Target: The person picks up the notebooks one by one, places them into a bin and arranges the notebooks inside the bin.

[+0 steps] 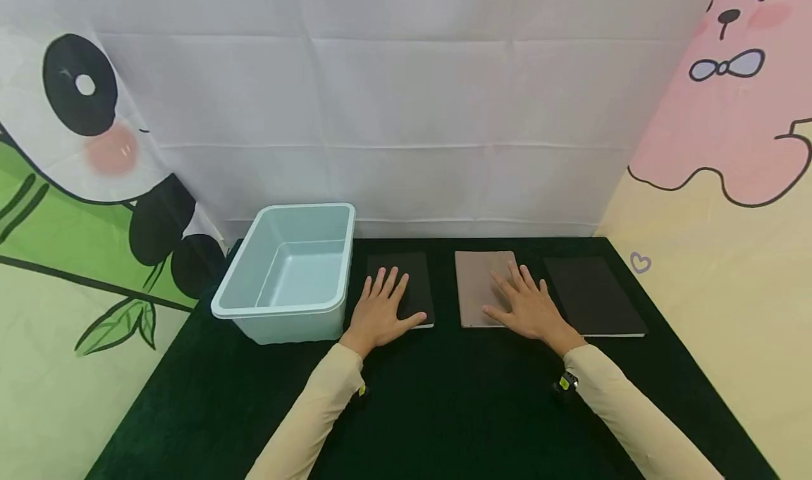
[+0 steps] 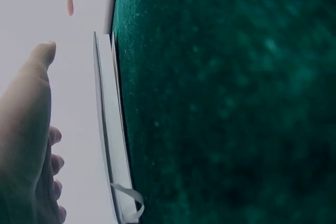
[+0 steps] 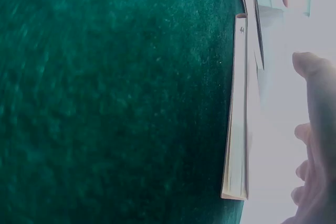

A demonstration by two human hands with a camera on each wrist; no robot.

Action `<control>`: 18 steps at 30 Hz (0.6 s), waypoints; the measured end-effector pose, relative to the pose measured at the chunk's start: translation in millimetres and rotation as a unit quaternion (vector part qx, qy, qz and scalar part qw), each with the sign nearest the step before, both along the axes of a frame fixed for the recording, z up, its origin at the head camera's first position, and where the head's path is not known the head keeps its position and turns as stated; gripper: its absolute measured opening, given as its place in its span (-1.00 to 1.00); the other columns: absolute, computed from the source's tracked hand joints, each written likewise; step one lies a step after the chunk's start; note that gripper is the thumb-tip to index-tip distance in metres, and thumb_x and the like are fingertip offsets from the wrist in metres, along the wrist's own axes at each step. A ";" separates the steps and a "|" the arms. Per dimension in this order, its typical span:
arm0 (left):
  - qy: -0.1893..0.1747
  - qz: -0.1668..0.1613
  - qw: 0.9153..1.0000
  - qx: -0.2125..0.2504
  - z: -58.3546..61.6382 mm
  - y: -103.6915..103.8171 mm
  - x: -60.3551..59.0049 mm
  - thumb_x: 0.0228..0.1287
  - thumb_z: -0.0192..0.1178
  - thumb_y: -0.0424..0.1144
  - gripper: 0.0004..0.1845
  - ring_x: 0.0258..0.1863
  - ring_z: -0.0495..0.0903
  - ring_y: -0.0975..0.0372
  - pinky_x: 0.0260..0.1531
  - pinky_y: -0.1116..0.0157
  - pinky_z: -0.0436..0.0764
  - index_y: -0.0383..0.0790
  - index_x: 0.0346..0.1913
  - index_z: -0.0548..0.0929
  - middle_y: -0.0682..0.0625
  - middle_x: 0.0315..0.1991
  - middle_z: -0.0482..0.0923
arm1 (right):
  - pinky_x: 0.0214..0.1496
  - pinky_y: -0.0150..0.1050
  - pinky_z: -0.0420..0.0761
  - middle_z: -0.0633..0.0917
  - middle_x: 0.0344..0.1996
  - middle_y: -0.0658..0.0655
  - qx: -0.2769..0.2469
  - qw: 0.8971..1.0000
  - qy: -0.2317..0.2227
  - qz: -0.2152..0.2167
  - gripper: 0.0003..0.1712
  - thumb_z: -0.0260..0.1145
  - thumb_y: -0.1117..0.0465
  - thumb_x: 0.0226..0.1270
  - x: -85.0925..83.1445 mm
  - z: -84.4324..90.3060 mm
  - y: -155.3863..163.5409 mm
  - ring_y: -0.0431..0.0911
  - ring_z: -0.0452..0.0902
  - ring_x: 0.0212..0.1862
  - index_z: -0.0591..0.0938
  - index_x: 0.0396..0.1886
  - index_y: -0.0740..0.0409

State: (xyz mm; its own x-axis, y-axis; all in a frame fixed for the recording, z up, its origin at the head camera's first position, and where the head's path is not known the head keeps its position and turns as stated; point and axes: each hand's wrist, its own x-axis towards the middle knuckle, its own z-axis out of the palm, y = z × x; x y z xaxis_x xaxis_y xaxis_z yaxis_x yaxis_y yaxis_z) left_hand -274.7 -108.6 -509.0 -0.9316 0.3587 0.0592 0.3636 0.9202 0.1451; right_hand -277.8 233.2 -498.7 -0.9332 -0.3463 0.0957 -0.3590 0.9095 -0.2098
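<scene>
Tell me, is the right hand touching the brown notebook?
Touching: the head view shows the right hand lying flat, fingers spread, on the brown notebook.

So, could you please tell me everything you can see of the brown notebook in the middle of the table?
The flat brown rectangular notebook lies closed on the dark green felt table, its matte cover facing up. It sits apart between a small black notebook and a larger black one. The right hand rests on its right half, fingers spread. In the right wrist view its pale page edge shows.
</scene>
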 end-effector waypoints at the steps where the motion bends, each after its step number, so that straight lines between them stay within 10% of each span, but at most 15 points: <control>1: -0.002 0.000 1.000 -0.001 -0.4 0.0 0.1 0.31 -0.19 0.60 0.08 0.66 -0.26 -0.06 0.55 -0.09 -0.26 -0.02 0.67 -0.05 -0.09 0.68 -0.20 | 0.43 0.51 -0.05 -0.08 0.64 0.33 0.000 1.000 -0.001 -0.001 0.03 0.15 -0.45 0.39 0.3 -0.1 0.2 0.36 -0.23 0.62 0.19 0.63 0.03; 18: -0.004 -0.015 1.000 0.010 5.7 3.0 1.3 0.31 -0.24 0.61 0.08 0.66 -0.23 -0.05 0.56 -0.08 -0.22 -0.04 0.67 -0.06 -0.10 0.68 -0.16 | 0.45 0.49 -0.07 -0.10 0.64 0.33 0.001 1.000 -0.010 0.028 0.04 0.16 -0.44 0.39 10.0 12.2 -0.7 0.34 -0.22 0.63 0.15 0.64 0.03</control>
State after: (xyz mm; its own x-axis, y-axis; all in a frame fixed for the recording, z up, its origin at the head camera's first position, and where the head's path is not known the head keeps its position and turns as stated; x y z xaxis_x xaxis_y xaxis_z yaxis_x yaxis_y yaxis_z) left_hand -273.5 -105.7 -503.3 -0.9212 0.3846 0.0583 0.3889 0.9061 0.1665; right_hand -267.9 232.6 -486.4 -0.9142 -0.3977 0.0776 -0.4049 0.8885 -0.2159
